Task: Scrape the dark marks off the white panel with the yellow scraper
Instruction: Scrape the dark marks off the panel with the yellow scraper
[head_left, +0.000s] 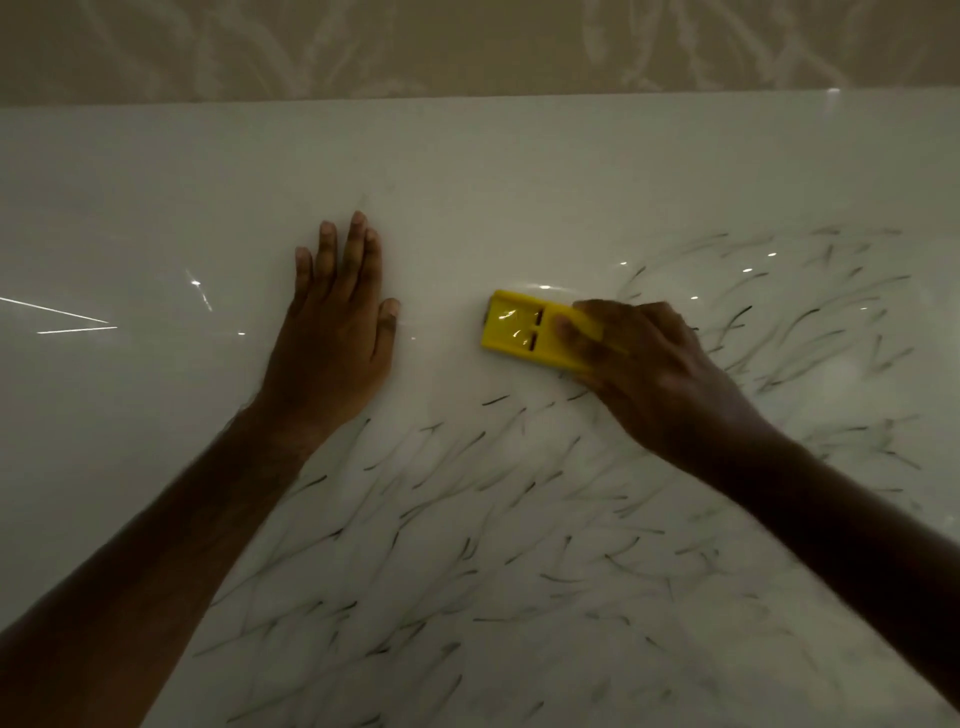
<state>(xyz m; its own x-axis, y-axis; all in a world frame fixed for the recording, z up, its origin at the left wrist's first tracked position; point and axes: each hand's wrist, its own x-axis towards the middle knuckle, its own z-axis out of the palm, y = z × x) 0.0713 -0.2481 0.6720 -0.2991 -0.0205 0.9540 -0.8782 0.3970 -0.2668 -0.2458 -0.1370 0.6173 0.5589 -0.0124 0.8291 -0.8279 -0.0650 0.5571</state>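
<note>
While the left hand is laid flat on the white panel with its fingers stretched out and slightly apart, holding nothing, the yellow scraper is gripped by the right hand. The right fingers are closed over the scraper's rear half, so that only its front part, with two dark slots, is seen. The scraper is pressed against the panel near the middle of the view, just at 3 o'clock from the left hand's thumb, with a bare strip of panel between them. Its free end is pointed toward 9 o'clock. The dark marks are spread as thin curved streaks from 6 o'clock of the scraper down to the lower edge, and again toward 2 and 3 o'clock behind the right hand. The panel toward 12 o'clock and 9 o'clock is seen clean and glossy, with small glints of light. A patterned beige wall is seen beyond the panel's far edge.
</note>
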